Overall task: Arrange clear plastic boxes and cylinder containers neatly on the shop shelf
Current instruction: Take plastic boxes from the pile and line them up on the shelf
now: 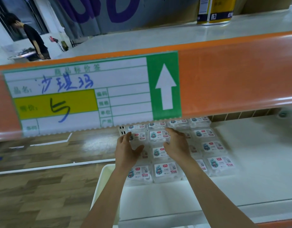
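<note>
Several clear plastic boxes with white picture labels lie in rows on the white lower shelf (257, 153). Both my hands reach into the block of boxes. My left hand (127, 150) has its fingers spread over the left column, fingertips on a box (138, 135) near the shelf's left end. My right hand (176, 145) curls its fingers over the right edge of a box (158, 136) in the second column, thumb at that box's near edge. Boxes at the back are hidden under the shelf above. No cylinder containers show among the boxes.
An orange shelf edge (232, 76) with a large price tag (76, 96) hangs above the boxes. A yellow can (214, 10) stands on the upper shelf. Wooden floor (43, 186) lies to the left. A person in black (35, 38) stands far left.
</note>
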